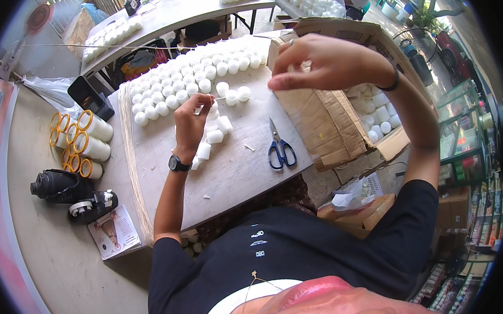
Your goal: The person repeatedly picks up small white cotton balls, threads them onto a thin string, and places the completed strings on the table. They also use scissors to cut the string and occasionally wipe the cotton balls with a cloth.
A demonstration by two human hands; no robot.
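My left hand, with a watch on its wrist, is closed in a pinch above the table, beside a cluster of short white candles. Something thin and pale shows at its fingertips, too small to name. Raised over the cardboard box's near flap, my right hand has its fingers curled in; whatever they hold, if anything, is hidden. Rows of white candles stand at the far side of the table. Three more candles sit apart between my hands. Blue-handled scissors lie on the tabletop, blades pointing away.
A bundle of pale string runs along the table's left edge. An open cardboard box on the right holds more white pieces. Rolls with orange rims, a black bottle and a black case stand left. Another table lies beyond.
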